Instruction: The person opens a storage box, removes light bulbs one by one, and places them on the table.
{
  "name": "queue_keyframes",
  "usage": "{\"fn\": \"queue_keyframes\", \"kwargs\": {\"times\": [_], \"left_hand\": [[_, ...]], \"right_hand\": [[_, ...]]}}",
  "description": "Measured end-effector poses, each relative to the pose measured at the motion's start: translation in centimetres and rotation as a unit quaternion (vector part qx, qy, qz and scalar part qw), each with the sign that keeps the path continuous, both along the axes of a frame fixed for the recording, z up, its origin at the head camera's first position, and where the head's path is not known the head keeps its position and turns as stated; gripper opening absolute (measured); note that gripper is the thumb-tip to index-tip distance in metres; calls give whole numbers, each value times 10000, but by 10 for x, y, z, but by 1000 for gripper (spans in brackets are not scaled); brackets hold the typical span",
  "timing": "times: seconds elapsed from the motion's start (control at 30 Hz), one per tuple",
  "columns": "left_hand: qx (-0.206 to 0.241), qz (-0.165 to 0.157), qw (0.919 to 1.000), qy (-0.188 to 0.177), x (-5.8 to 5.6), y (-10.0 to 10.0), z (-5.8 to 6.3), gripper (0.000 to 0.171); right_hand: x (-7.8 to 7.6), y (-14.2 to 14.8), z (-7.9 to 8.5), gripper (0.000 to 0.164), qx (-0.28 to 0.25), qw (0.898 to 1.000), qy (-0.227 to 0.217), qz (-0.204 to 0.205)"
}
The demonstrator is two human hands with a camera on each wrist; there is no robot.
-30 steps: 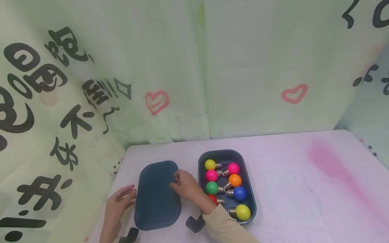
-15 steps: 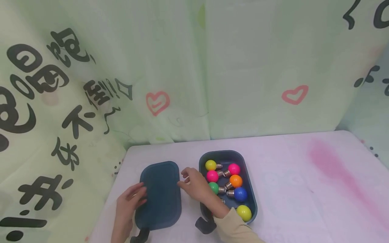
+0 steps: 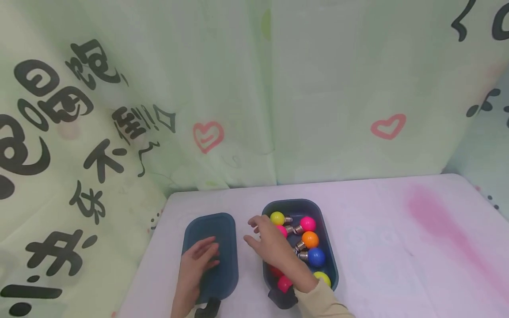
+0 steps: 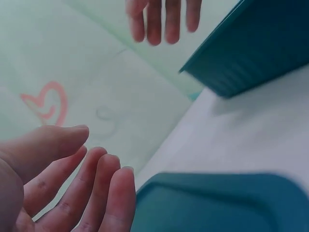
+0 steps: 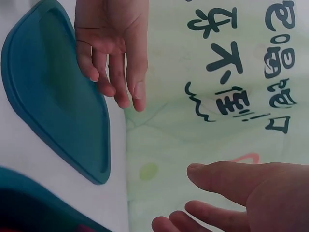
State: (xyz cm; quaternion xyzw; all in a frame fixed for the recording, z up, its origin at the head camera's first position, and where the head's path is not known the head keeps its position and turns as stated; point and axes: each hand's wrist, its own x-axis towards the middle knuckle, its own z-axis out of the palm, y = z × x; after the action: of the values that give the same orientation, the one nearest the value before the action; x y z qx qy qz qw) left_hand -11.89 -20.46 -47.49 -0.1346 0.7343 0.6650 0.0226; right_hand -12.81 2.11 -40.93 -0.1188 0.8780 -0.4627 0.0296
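My left hand (image 3: 195, 267) hovers above the dark blue-green lid (image 3: 226, 251), which lies flat on the table at left. Its fingers are loosely bent and hold nothing. My right hand (image 3: 272, 245) is raised over the left edge of the matching box (image 3: 296, 205), fingers relaxed, nothing between them. Inside the box lie colourful light bulbs with metal screw bases, among them an orange bulb (image 3: 310, 239), a blue bulb (image 3: 316, 257) and a pink bulb (image 3: 308, 224). My right hand and forearm hide several bulbs on the left side.
A white table (image 3: 381, 247) with a pink stain (image 3: 433, 216) extends to the right of the box. Behind it hangs a pale green curtain (image 3: 318, 110) with dark lettering and hearts. A narrow strip of table separates lid and box.
Both hands have moved right. The left hand went from beside the lid's left edge to above the lid; the right hand went from the lid's right edge to over the box.
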Motion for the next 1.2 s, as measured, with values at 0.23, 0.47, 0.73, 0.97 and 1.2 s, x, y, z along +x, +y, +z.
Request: {"fn": "queue_keyframes", "kwargs": {"times": [0.23, 0.47, 0.73, 0.97, 1.2], "left_hand": [[253, -197, 9994, 91, 1, 25, -2, 52], [209, -589, 9980, 24, -2, 44, -6, 50], [291, -903, 9953, -218, -1, 67, -10, 50], [412, -959, 9943, -230, -1, 78, -14, 51], [600, -1134, 9913, -286, -1, 85, -13, 51]], "right_hand": [[-1, 11, -8, 40, 9, 9998, 15, -182], [-3, 23, -14, 40, 145, 9988, 0, -469], [-3, 39, -16, 39, 208, 9979, 130, -607], [-6, 51, -20, 41, 226, 9978, 93, -618], [-8, 62, -22, 43, 124, 9985, 43, -538]]}}
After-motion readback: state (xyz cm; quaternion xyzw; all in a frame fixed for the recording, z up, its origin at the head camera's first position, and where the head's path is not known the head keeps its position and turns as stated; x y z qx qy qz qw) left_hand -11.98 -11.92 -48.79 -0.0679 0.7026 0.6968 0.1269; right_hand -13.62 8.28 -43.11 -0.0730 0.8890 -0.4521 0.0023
